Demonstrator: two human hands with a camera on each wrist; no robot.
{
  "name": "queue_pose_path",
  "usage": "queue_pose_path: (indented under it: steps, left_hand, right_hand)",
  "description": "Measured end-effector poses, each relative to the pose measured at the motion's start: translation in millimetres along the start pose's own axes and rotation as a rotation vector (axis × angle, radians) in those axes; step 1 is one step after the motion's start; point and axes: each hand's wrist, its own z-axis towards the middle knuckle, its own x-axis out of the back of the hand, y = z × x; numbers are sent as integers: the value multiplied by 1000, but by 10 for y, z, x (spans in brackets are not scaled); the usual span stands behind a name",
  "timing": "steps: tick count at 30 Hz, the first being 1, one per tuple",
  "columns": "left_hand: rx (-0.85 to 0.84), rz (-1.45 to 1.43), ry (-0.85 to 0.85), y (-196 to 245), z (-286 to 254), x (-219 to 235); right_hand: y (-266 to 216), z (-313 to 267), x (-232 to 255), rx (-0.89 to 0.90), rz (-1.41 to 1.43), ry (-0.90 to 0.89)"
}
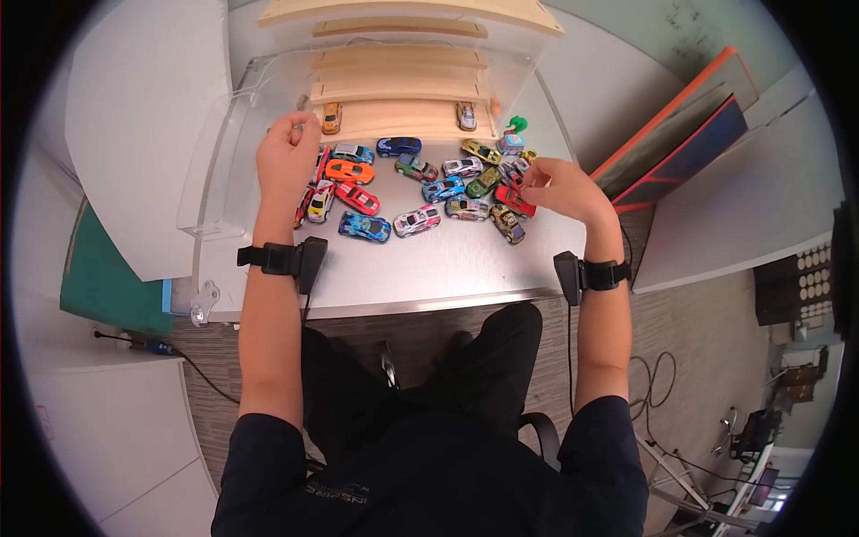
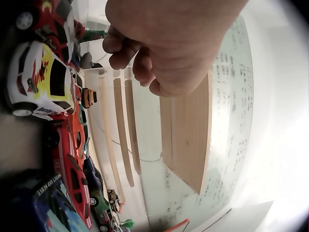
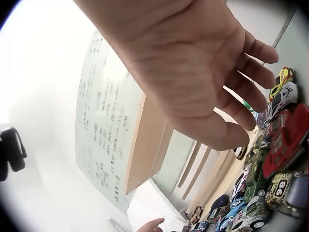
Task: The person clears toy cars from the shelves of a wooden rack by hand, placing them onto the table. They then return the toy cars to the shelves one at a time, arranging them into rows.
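Note:
My left hand (image 1: pixel 291 152) is beside the left end of a group of toy cars, its fingers loosely curled and nothing visible in them. Near it are an orange car (image 1: pixel 349 172), a red car (image 1: pixel 357 198) and a white-and-yellow car (image 2: pixel 38 79). At the right end of the group is my right hand (image 1: pixel 564 190), its fingers relaxed and slightly bent, with no object in its palm. Its fingertips overlap another red car (image 1: pixel 516 202) in the head view. A black-and-gold car (image 1: pixel 507 224) lies just below that one.
Behind the cars stands a tiered wooden rack (image 1: pixel 394 87), with a gold car (image 1: pixel 332 117) and a silver car (image 1: pixel 466 115) on its lowest level. A clear plastic panel (image 1: pixel 215 166) stands at the left. A small green tree (image 1: pixel 517 123) is at the back right.

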Motion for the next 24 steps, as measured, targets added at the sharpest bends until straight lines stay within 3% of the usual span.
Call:
queue_pose_path:
  steps: [7,9,15,20,24]
  left_hand:
    - [27,-20,-20,-21,12,-1]
    - [31,-34,-18,-29,11,24]
    - [77,-93,-24,-68,59,53]
    - [88,-84,-66,-44,54,50]
    - [84,-189,-246,137,-25,66]
  right_hand:
    - [40,-111,-108,99,-231,26]
    - [8,-97,-144,11,-219,-28]
    - [21,-99,-136,7,-248,-2]
    - [-33,-51,13,26,-60,102]
    - [-425,88,-22,136,104,129]
